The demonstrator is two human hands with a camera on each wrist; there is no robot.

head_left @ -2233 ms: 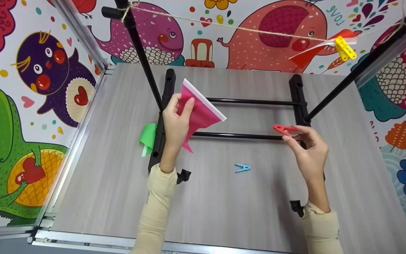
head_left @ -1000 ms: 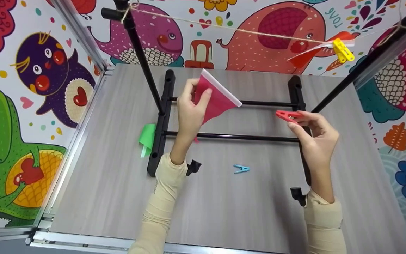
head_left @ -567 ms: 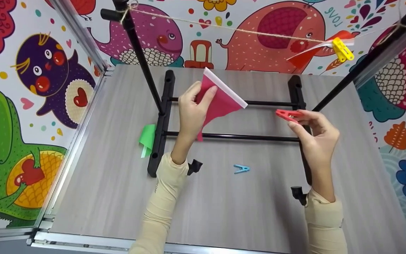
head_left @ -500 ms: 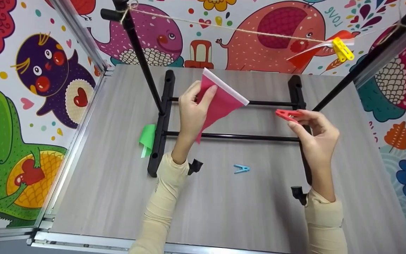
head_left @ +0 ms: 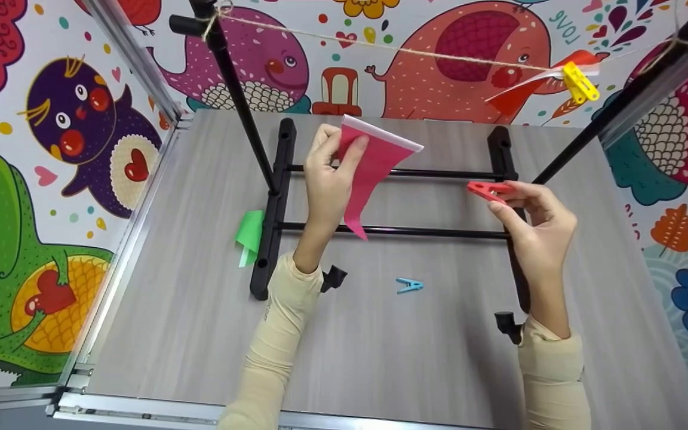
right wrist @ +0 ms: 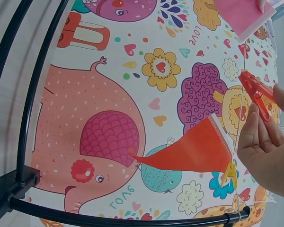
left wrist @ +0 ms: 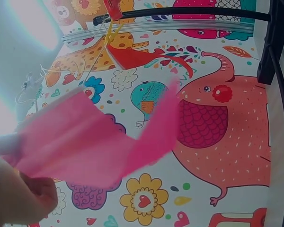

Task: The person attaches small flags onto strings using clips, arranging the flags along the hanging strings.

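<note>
My left hand point(head_left: 333, 179) pinches a pink pennant flag point(head_left: 374, 158) by its upper left corner, thumb in front. The white top edge slopes down to the right, and the tail hangs free. In the left wrist view the pink flag point(left wrist: 80, 142) spreads out from the fingers. My right hand point(head_left: 538, 227) holds a red clothespin point(head_left: 488, 191) between thumb and fingers, apart from the flag. A twine line point(head_left: 380, 45) runs above both hands. From its right part hangs a red pennant point(head_left: 517, 98) with a yellow clothespin point(head_left: 580, 82) on it.
A black frame with uprights point(head_left: 239, 95) and crossbars point(head_left: 427, 232) stands on the grey wood-grain table point(head_left: 380, 358). On the table lie a blue clothespin point(head_left: 409, 285) and, by the left foot bar, a curled green flag point(head_left: 250, 236). Printed walls point(head_left: 469, 36) enclose the back and sides.
My left hand has moved right and up with the pink flag, whose white edge now slopes less steeply. The right hand has risen slightly with the red clothespin.
</note>
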